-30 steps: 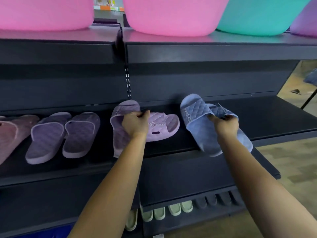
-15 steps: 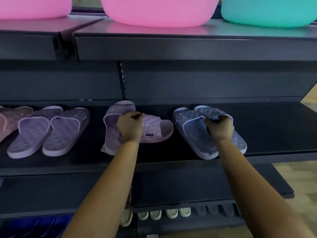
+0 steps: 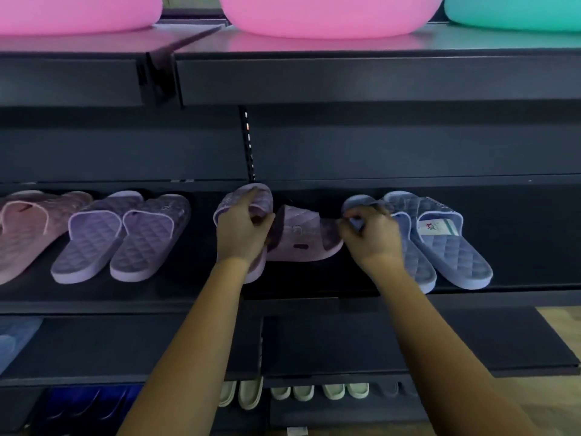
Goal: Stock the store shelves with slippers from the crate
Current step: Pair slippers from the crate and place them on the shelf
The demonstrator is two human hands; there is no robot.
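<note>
On the dark metal store shelf (image 3: 518, 247) at mid-frame, the left hand (image 3: 242, 234) curls its fingers round a lilac quilted foam slipper (image 3: 248, 196), seemingly to square it against its sideways-lying mate (image 3: 301, 237). The right hand (image 3: 374, 240) pinches the strap of the pale blue quilted slipper (image 3: 418, 265), probably aligning that pair.

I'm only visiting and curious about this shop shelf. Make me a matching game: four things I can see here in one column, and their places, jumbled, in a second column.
Column one
1. teal tub
2. cream slippers
3. tagged blue slipper
4. crosswise lilac slipper

Column two
A. lowest shelf in view
B. between the left hand and the right hand
C. top shelf, right end
D. hand-level shelf, farthest right of the slippers

Pairs: 1-C, 2-A, 3-D, 4-B
</note>
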